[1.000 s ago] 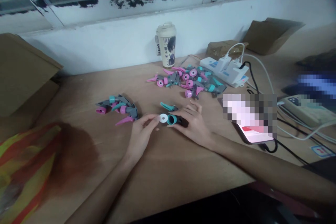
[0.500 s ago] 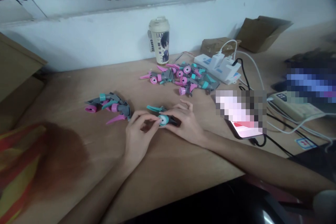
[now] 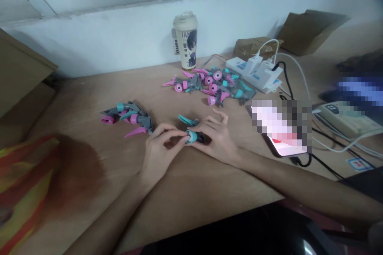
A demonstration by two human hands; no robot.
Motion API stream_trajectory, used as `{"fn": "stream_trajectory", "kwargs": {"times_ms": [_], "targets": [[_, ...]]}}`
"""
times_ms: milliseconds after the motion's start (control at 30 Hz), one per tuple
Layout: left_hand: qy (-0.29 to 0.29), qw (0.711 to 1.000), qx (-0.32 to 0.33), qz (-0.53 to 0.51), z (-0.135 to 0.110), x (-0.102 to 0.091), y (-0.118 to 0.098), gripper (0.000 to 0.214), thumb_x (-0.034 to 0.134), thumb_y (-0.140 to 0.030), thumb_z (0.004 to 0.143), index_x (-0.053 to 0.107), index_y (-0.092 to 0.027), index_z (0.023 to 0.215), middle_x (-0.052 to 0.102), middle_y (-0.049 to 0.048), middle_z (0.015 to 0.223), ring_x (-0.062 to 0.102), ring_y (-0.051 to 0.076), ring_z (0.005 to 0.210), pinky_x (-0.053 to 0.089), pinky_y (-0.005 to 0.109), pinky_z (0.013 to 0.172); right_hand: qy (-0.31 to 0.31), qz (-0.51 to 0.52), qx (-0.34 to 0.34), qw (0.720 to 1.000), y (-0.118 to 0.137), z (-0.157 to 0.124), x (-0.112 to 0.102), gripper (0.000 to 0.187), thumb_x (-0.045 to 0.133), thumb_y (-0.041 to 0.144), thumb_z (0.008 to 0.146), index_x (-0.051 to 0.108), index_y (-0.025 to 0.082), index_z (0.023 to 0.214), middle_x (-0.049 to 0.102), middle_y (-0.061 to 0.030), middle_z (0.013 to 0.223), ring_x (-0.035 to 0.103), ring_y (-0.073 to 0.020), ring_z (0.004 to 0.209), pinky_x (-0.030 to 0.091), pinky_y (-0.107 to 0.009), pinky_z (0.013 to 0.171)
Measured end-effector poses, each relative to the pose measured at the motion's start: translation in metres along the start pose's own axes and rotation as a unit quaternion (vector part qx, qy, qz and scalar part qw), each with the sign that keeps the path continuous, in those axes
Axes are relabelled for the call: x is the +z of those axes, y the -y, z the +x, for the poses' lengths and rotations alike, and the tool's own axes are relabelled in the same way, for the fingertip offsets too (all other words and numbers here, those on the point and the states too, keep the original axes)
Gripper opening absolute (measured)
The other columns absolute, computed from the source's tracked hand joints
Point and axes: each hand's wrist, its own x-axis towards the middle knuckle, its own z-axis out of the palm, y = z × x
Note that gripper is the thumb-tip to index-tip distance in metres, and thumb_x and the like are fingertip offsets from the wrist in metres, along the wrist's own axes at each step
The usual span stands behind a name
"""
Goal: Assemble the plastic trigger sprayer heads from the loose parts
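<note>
A teal-collared spray head (image 3: 193, 137) sits just below the frame's centre, gripped in the fingers of the right hand (image 3: 220, 140). Those of the left hand (image 3: 159, 147) touch its rim; whether they pinch, I cannot tell. More spray heads (image 3: 213, 87) lie on the desk (image 3: 197, 179), above centre.

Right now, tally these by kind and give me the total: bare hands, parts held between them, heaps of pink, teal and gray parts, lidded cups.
Hands: 2 (left hand, right hand)
Held parts: 1 (teal-collared part)
Heaps: 2 (left heap, back heap)
Lidded cups: 1 (cream cup)
Total: 6
</note>
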Motion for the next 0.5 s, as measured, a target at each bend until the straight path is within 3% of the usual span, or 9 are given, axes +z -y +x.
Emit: {"fn": "stream_trajectory", "kwargs": {"times_ms": [233,500], "targets": [[0.049,0.999,0.015,-0.008,0.0023,-0.0041,-0.0015,0.012,0.067,-0.021,0.073,0.068,-0.023,0.085,0.057,0.0008,0.084,0.057,0.011,0.072,0.049,0.02,0.057,0.003,0.004,-0.023,1.0,0.0005,-0.001,-0.0008,0.018,0.057,0.039,0.084,0.064,0.023,0.088,0.07,0.0021,0.079,0.061,-0.015,0.082,0.016,-0.041,0.102],[0.036,0.999,-0.032,-0.003,0.0003,0.0005,-0.0033,0.005,0.066,-0.022,0.073,0.067,-0.022,0.078,0.057,-0.0002,0.08,0.057,0.01,0.067,0.048,0.019,0.053,0.008,-0.009,-0.024,1.0,-0.0009,-0.0016,0.0003,0.014,0.056,0.035,0.085,0.064,0.024,0.089,0.069,0.0022,0.079,0.06,-0.0155,0.083,0.016,-0.042,0.102]]}}
